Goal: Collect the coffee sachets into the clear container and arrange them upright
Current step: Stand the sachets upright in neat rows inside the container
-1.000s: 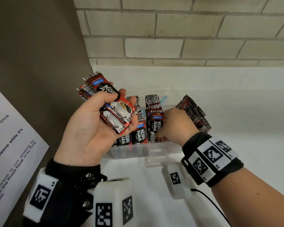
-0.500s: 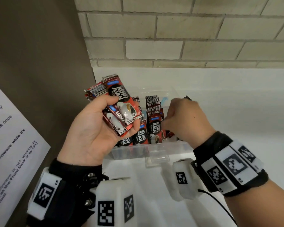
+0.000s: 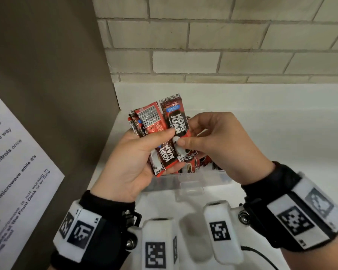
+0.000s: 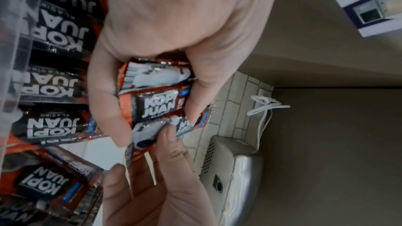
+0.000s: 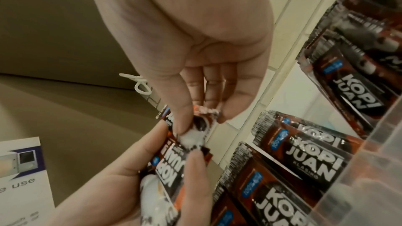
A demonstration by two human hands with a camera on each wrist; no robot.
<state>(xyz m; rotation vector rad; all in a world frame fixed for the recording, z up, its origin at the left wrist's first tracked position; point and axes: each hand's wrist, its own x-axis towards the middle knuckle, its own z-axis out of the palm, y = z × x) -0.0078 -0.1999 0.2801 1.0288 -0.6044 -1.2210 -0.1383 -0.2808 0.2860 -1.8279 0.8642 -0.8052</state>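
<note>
My left hand (image 3: 137, 158) grips a fanned bunch of red and black coffee sachets (image 3: 150, 123) above the left end of the clear container (image 3: 191, 182). My right hand (image 3: 219, 145) pinches the lower end of the frontmost sachet (image 3: 177, 121) between thumb and fingers, right beside the left thumb. In the left wrist view the left fingers curl round the bunch of sachets (image 4: 158, 106). The right wrist view has the right hand's thumb and fingers on one sachet (image 5: 197, 131). More sachets (image 5: 304, 164) stand upright in rows inside the container, mostly hidden behind my hands in the head view.
A brown panel (image 3: 47, 84) with a printed paper notice (image 3: 14, 162) stands close on the left. A brick wall (image 3: 222, 39) rises behind the white counter (image 3: 281, 133). A white cable (image 4: 263, 109) and a metal appliance (image 4: 230, 169) show in the left wrist view.
My right hand has left the container and come up to pinch a sachet in the left hand's bunch. The left hand has turned the bunch more upright.
</note>
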